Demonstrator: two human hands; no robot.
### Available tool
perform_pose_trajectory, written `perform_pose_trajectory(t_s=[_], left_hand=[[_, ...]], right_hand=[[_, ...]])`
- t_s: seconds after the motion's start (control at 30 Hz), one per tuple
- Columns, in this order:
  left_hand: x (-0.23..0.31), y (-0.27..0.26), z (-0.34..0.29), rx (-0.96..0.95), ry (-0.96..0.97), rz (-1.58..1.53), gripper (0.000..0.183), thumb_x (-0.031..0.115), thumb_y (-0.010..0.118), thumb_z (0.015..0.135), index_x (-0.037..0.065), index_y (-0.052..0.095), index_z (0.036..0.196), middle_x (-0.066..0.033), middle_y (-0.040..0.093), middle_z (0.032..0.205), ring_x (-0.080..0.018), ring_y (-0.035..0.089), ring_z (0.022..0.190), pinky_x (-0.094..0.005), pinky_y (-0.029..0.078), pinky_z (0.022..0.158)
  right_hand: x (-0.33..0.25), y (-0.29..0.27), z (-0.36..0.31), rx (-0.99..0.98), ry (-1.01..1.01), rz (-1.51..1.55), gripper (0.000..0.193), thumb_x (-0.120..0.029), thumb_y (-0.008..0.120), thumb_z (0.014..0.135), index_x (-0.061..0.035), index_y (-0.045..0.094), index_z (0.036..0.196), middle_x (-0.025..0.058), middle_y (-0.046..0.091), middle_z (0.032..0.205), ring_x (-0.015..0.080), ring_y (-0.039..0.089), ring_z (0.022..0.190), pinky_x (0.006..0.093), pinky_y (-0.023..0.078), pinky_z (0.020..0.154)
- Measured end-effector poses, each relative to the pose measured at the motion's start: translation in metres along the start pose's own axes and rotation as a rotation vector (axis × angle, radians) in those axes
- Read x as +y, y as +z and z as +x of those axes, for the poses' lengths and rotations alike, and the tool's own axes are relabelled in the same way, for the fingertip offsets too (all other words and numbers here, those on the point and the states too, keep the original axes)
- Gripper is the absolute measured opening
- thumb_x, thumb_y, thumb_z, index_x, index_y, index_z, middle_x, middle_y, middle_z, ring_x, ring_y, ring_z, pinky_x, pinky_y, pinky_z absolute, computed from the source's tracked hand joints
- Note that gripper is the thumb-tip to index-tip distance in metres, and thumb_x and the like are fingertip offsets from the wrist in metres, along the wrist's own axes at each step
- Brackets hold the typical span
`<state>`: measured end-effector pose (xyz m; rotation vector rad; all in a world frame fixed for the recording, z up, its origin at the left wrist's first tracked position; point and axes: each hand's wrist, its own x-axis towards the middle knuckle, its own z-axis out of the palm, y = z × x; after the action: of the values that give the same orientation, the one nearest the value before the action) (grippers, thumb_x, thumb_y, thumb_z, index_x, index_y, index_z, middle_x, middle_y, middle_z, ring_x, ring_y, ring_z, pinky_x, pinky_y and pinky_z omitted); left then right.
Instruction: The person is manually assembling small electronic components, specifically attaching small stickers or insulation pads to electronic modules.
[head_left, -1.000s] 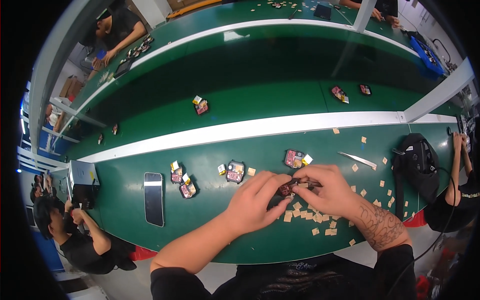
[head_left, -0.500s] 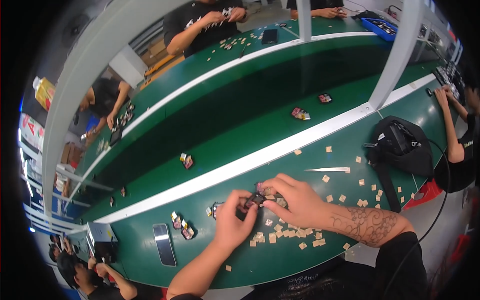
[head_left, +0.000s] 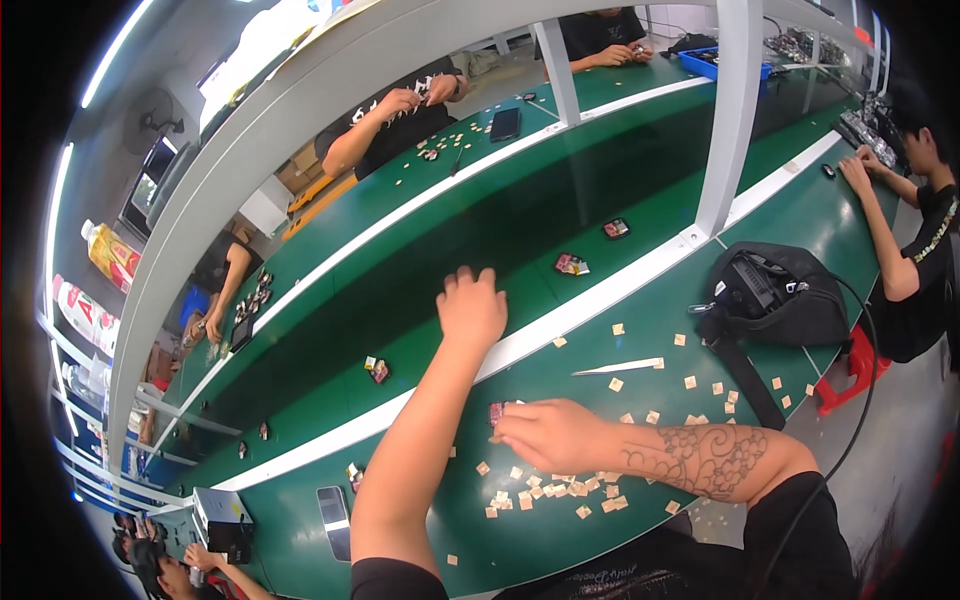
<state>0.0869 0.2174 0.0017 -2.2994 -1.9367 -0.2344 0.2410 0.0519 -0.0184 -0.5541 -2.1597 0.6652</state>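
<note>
My left hand (head_left: 472,308) reaches over the white rail, above the green belt, back up and fingers apart. Nothing shows in it, though the space under the palm is hidden. My right hand (head_left: 553,436) is over the near table, its fingers closed at the edge of a small pink-and-black module (head_left: 498,411). The fingertips are partly hidden by the hand itself. Several small tan squares (head_left: 560,487) lie scattered below and right of that hand. Tweezers (head_left: 618,367) rest beyond it. Another module (head_left: 355,475) is partly covered by my left forearm.
A phone (head_left: 334,523) lies left of my left arm. A black bag (head_left: 775,295) with a strap and cable sits at the right. The white rail (head_left: 580,317) borders the belt, which carries several modules (head_left: 377,370). A grey post (head_left: 730,120) rises from the rail. Other people work around.
My left hand has left the right hand and moved forward over the rail to the belt. My right hand has shifted slightly left and down. The whole view has tilted.
</note>
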Motion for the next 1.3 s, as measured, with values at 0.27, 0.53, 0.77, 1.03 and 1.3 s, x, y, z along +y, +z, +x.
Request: perform_pose_trajectory(t_s=[0.27,0.53,0.77,1.03,1.3], left_hand=[[0.053,0.01,0.064,-0.149,0.492,-0.572,0.063,0.016,0.085,0.089,0.012,0.059,0.146,-0.0161,0.074,0.129,-0.0368,0.065,0.129,-0.0473,0.053,0.111],[0.038,-0.033,-0.005,-0.114,0.37,-0.513,0.066,0.019,0.091,0.082,0.011,0.062,0.141,-0.0136,0.077,0.112,-0.0327,0.074,0.107,-0.0449,0.06,0.095],[-0.043,-0.073,-0.159,-0.073,0.236,-0.611,0.056,0.017,0.091,0.081,0.007,0.07,0.132,-0.017,0.073,0.113,-0.039,0.07,0.106,-0.0451,0.059,0.089],[-0.047,-0.063,-0.263,-0.025,0.305,-0.552,0.041,0.021,0.092,0.081,0.01,0.079,0.118,-0.0058,0.071,0.103,-0.0272,0.067,0.089,-0.04,0.058,0.079],[-0.046,-0.047,-0.271,0.076,0.403,-0.578,0.043,0.022,0.091,0.082,0.006,0.078,0.119,-0.0064,0.069,0.108,-0.0261,0.065,0.091,-0.0376,0.059,0.079]], right_hand=[[0.004,0.008,-0.002,-0.159,-0.009,0.035,0.015,-0.021,0.063,0.107,-0.0063,0.063,0.109,0.0134,0.064,0.101,0.0353,0.071,0.087,0.0477,0.059,0.076],[0.002,0.005,0.004,0.091,-0.03,0.177,0.016,-0.01,0.069,0.1,-0.0093,0.066,0.116,0.0108,0.058,0.104,0.0348,0.068,0.081,0.0458,0.059,0.074],[-0.011,-0.009,0.005,0.104,0.081,0.041,0.022,-0.011,0.072,0.099,-0.0127,0.071,0.121,0.009,0.056,0.105,0.0289,0.069,0.079,0.0422,0.059,0.065],[-0.012,-0.015,0.009,-0.07,0.148,0.106,0.026,0.0,0.061,0.097,-0.0049,0.072,0.12,0.0117,0.057,0.101,0.0293,0.066,0.079,0.0412,0.056,0.069],[-0.025,-0.023,0.018,-0.163,0.177,0.075,0.034,0.007,0.059,0.093,0.0,0.072,0.124,0.0129,0.055,0.101,0.0239,0.062,0.079,0.0367,0.053,0.07]])
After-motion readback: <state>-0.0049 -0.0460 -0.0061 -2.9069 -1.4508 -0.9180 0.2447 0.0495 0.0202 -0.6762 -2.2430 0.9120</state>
